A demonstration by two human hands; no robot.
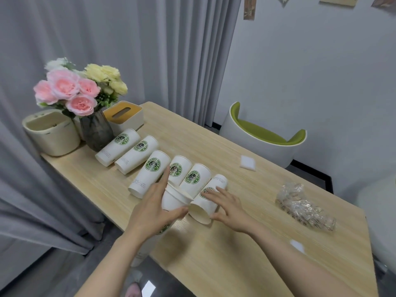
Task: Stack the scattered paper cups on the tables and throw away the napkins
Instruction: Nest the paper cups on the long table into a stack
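Observation:
Several white paper cups with green logos lie on their sides in a row across the wooden table. My left hand grips a stack of cups that reaches down past the table's near edge. My right hand rests on the nearest lying cup, fingers on top and thumb by its open rim. Beyond it lie further cups, one right behind and another to the left. Two white napkins lie on the table, one at the far right and one near my right forearm.
A vase of pink and yellow flowers, a cream bin and a tissue box stand at the table's far left end. Crumpled clear plastic wrap lies at the right. A green-and-white chair stands behind the table.

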